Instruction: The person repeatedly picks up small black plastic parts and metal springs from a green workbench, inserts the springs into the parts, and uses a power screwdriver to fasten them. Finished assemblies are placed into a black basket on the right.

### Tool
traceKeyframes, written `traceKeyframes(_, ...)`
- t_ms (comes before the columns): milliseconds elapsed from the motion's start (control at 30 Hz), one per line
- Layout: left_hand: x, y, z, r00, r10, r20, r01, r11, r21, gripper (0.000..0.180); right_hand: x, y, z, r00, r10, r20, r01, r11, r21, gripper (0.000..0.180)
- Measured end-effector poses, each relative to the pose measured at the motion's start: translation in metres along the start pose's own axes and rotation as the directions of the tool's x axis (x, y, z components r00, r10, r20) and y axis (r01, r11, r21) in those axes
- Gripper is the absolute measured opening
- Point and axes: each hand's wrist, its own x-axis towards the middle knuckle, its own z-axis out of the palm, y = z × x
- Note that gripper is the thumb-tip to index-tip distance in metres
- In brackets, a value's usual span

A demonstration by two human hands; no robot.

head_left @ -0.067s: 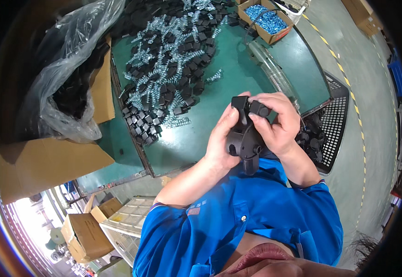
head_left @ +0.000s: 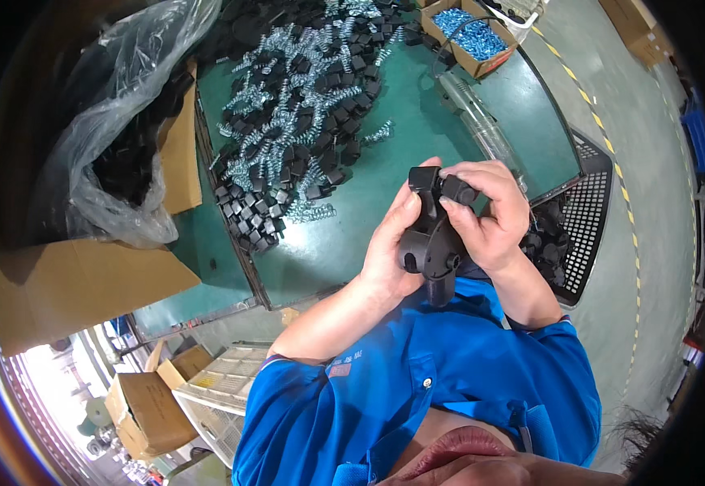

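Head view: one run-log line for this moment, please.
left hand: holds black plastic part | right hand: pinches small black piece on top | above green table

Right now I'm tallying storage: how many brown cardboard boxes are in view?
4, possibly more hidden. A large brown cardboard box with a plastic liner sits at left, a small one of blue screws top centre, one on the floor lower left, another top right.

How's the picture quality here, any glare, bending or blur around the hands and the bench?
Head view: strong fisheye bending, so the green bench edge curves and a dark rim rings the frame. The clear plastic bag shows bright glare, and the lower-left corner is washed out. The left hand, right hand and the black plastic part they hold are fairly sharp and evenly lit.
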Motion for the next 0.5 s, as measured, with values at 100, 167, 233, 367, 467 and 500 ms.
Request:
traceKeyframes(100, -0.003, 0.006, -0.009, 1.0, 0.004, 0.012, -0.005, 0.998, 0.058, 0.068, 0.001, -0.009, 0.0, 0.996, 0.071, 0.055, -0.067, 0.995, -0.073, 0.031)
traceKeyframes(167, -0.005, 0.012, -0.014, 1.0, 0.022, -0.005, -0.021, 0.994, 0.109, 0.065, 0.003, -0.011, -0.004, 0.979, 0.134, 0.154, -0.12, 0.988, -0.098, 0.031)
traceKeyframes(233, -0.006, 0.016, -0.023, 0.998, 0.061, -0.003, -0.06, 0.988, 0.146, 0.059, 0.011, -0.014, -0.009, 0.963, 0.097, 0.251, -0.054, 0.983, -0.174, 0.028)
traceKeyframes(367, -0.006, 0.021, -0.033, 0.989, 0.151, 0.003, -0.145, 0.945, 0.292, 0.048, 0.03, -0.029, -0.018, 0.899, 0.087, 0.429, 0.062, 0.945, -0.321, 0.029)
traceKeyframes(467, -0.006, 0.026, -0.035, 0.988, 0.153, 0.031, -0.153, 0.905, 0.397, 0.052, 0.042, -0.039, -0.023, 0.842, 0.105, 0.53, 0.118, 0.922, -0.37, 0.029)
traceKeyframes(500, -0.008, 0.027, -0.034, 0.986, 0.161, 0.04, -0.162, 0.881, 0.444, 0.052, 0.043, -0.038, -0.023, 0.827, 0.115, 0.55, 0.121, 0.92, -0.373, 0.029)
